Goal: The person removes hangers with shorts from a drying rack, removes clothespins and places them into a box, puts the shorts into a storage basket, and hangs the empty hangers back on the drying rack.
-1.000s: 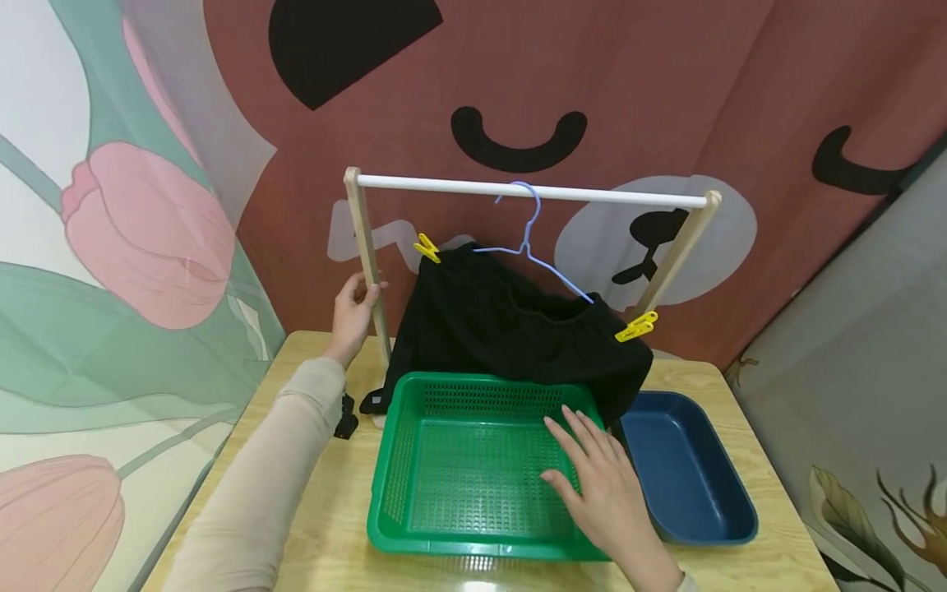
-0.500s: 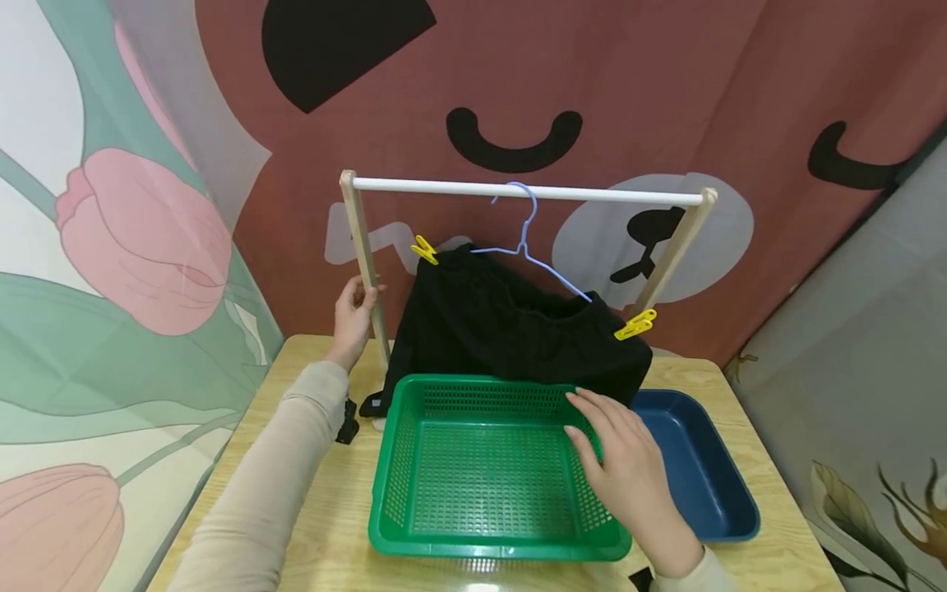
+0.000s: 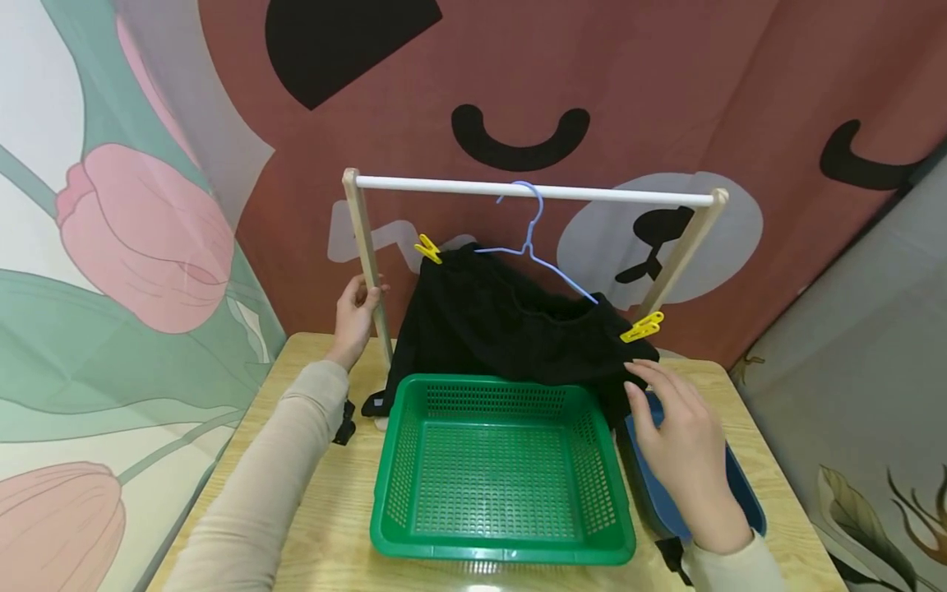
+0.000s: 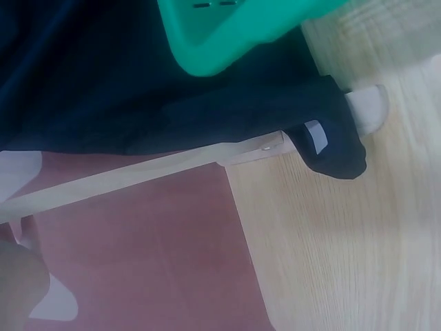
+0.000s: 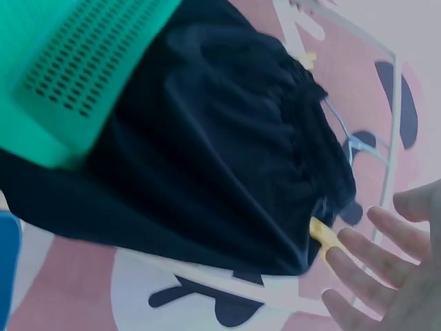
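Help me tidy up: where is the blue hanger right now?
In the head view, the blue hanger is just right of the picture's middle, hooked over the white bar, its lower arms meeting the black pants below.

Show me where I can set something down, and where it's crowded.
Free: front tabletop between left sleeve and green basket; the basket's floor. Crowded: the narrow strip between basket and blue tub; above the tub, where the right hand hovers; behind the basket, where the black garment hangs.
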`<act>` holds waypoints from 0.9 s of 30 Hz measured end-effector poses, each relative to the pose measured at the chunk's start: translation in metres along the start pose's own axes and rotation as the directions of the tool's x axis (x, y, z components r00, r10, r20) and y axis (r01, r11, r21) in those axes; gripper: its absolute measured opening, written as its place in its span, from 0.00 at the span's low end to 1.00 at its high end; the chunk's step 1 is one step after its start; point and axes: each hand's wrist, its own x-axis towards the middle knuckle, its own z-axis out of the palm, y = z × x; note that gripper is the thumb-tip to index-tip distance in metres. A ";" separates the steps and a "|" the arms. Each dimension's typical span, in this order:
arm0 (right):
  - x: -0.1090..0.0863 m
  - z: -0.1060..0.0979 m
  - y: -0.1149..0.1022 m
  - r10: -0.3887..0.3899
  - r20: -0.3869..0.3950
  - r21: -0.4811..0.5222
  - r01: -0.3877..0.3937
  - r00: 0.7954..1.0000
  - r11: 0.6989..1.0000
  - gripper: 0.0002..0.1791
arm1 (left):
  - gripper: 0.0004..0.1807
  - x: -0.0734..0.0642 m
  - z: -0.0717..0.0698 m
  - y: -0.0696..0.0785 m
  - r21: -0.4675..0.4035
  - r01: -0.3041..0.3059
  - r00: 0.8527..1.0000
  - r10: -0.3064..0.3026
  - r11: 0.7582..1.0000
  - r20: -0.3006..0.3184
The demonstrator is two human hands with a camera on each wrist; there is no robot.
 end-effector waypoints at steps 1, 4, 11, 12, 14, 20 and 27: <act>0.002 -0.002 0.002 0.010 -0.007 -0.005 -0.010 1.000 1.000 0.19 | 0.20 0.000 0.000 0.000 0.004 0.000 1.000 0.000 1.000 -0.001; 0.007 -0.007 0.009 0.026 -0.031 -0.015 -0.026 0.999 1.000 0.17 | 0.20 0.000 0.000 0.000 0.012 -0.002 1.000 0.002 1.000 -0.005; 0.016 -0.007 0.024 0.105 -0.050 -0.037 -0.107 0.993 0.994 0.14 | 0.20 -0.002 0.000 0.001 0.009 -0.003 1.000 0.004 1.000 -0.005; 0.017 -0.007 0.026 0.124 -0.043 -0.042 -0.126 0.991 0.991 0.13 | 0.20 -0.002 0.000 0.001 0.009 -0.004 1.000 0.004 1.000 -0.004; 0.019 -0.005 0.030 0.159 -0.024 -0.039 -0.160 0.987 0.986 0.13 | 0.20 -0.002 -0.001 0.000 0.009 -0.002 1.000 0.003 1.000 -0.002; 0.023 0.006 0.040 0.218 0.013 -0.009 -0.217 0.976 0.976 0.14 | 0.22 0.000 -0.002 -0.002 0.022 -0.007 1.000 0.007 1.000 0.010; 0.024 0.023 0.047 0.253 0.018 0.036 -0.253 0.967 0.967 0.16 | 0.20 0.000 -0.002 -0.001 0.021 -0.002 1.000 0.002 1.000 0.003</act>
